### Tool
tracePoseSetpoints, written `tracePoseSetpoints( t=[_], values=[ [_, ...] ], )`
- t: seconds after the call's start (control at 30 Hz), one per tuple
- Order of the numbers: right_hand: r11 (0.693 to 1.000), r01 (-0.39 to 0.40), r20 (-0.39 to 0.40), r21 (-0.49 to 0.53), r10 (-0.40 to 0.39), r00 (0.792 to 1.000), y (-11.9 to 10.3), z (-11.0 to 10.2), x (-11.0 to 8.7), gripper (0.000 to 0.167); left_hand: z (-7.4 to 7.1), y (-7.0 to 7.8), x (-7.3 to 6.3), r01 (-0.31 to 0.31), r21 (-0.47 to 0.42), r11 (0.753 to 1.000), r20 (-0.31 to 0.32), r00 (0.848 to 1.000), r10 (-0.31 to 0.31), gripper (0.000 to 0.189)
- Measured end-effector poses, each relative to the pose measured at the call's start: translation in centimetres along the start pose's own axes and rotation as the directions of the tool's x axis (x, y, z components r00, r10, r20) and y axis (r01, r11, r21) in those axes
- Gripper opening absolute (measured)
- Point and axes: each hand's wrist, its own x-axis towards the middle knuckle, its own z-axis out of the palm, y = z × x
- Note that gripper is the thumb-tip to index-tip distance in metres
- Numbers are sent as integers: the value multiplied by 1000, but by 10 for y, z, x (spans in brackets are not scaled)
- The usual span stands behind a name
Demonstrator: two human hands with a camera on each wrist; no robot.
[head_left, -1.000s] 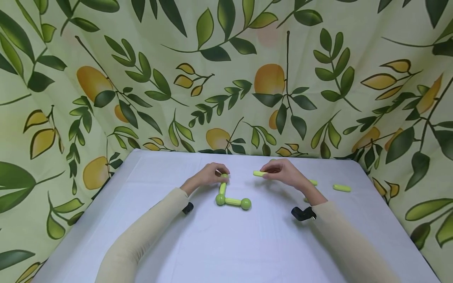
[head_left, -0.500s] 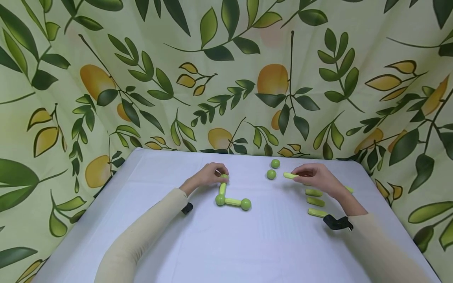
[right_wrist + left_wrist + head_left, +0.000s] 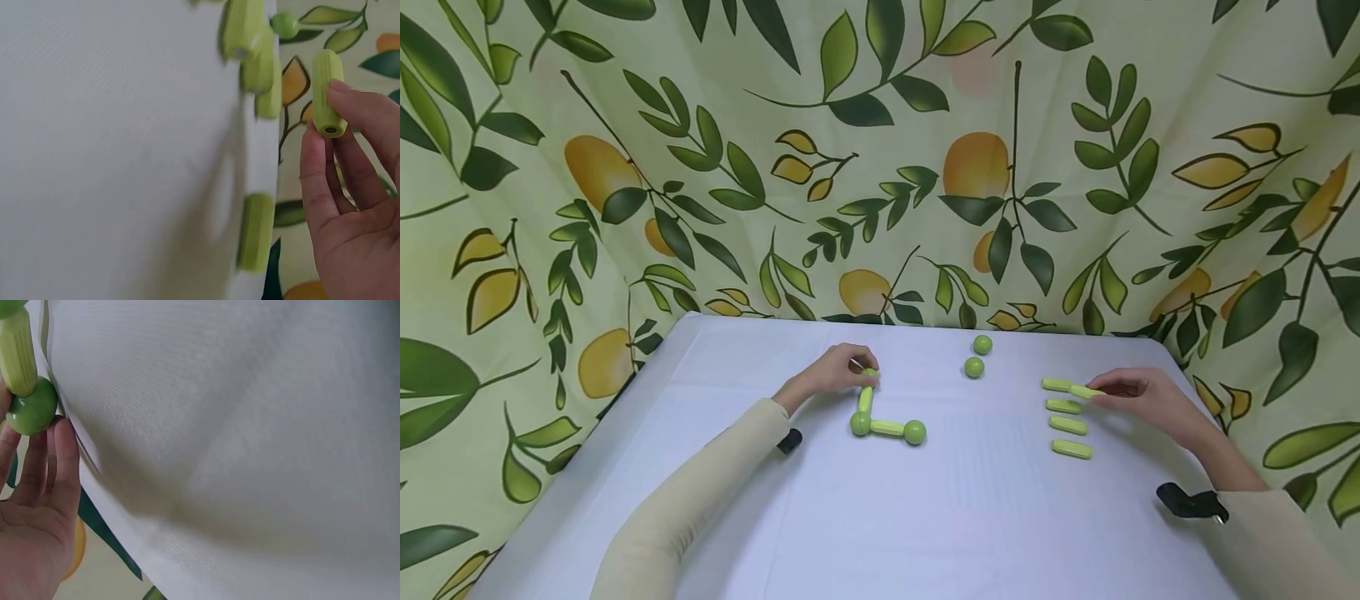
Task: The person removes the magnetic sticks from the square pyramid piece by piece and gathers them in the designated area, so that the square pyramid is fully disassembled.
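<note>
The right hand point(image 3: 1150, 402) pinches a held stick point(image 3: 326, 87) between thumb and fingers, up in the air near the far right corner of the white surface point(image 3: 985, 517). Below it, four sticks lie in a row point(image 3: 1068, 425) toward the right edge. The right wrist view shows one lone stick point(image 3: 257, 232) apart from them.

The left hand point(image 3: 835, 369) pinches the gripped ball point(image 3: 32, 407) with its fingers; most of the thumb is out of sight. That ball is the far end of a bent shape: a far stick point(image 3: 866, 401) joins it to the corner ball point(image 3: 860, 423), and a near stick point(image 3: 887, 428) goes on to the end ball point(image 3: 914, 432). I can't tell if the gripped ball is lifted a bit. Two loose balls point(image 3: 973, 367) sit by the far edge.

The held stick looks light, hard and not easy to break. Its ridges should stop it slipping, so its middle is a good place to pinch. The dark dot on its end might be a magnet. The shiny balls may slide or roll, so they're best held from both sides.
</note>
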Motion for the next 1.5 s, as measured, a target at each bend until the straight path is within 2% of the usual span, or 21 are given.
tracePoseSetpoints(
  t=[0.33,0.5,0.83,1.2,1.37,1.5],
  values=[
    [996,-19,-43,-87,15,999,31,-26,-35,20,-3,-5,-3,6,-5,1000,1,1000,-6,16],
    [990,-80,-41,-118,75,996,38,-30,-42,17,-3,-4,-4,3,-10,1000,0,1000,-3,16],
    [985,-102,-51,-142,96,994,43,-27,-43,17,-3,-4,-6,-2,-23,1000,-5,1000,2,17],
    [975,-116,-62,-191,106,992,39,-33,-43,27,-2,2,-10,31,-28,999,2,1000,-31,20],
    [984,-117,-89,-132,105,990,27,-41,-38,30,-2,3,-12,20,-23,1000,3,1000,-20,19],
    [990,-104,-111,-91,93,989,14,-38,-27,31,-2,2,-12,2,-21,1000,1,1000,-1,19]
  ],
)
